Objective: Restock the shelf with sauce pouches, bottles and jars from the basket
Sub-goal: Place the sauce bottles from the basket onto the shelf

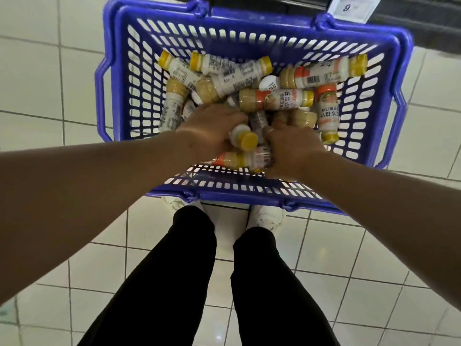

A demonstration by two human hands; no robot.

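A blue plastic basket point(117, 78) stands on the tiled floor in front of me, filled with several yellow-capped sauce bottles lying on their sides. Both hands are down inside it near the front wall. My left hand point(207, 132) is closed around one bottle point(243, 139), whose yellow cap sticks out toward me. My right hand point(290, 148) is curled over another bottle point(239, 158) lying along the front wall; its fingers are hidden among the bottles. More bottles, such as one with an orange label point(277, 99), are heaped behind the hands.
The dark base of the shelf point(419, 23) runs along the top right, carrying a white price tag point(349, 7). My legs in black trousers and my white shoes point(267, 216) are just behind the basket. White floor tiles point(50, 71) surround everything.
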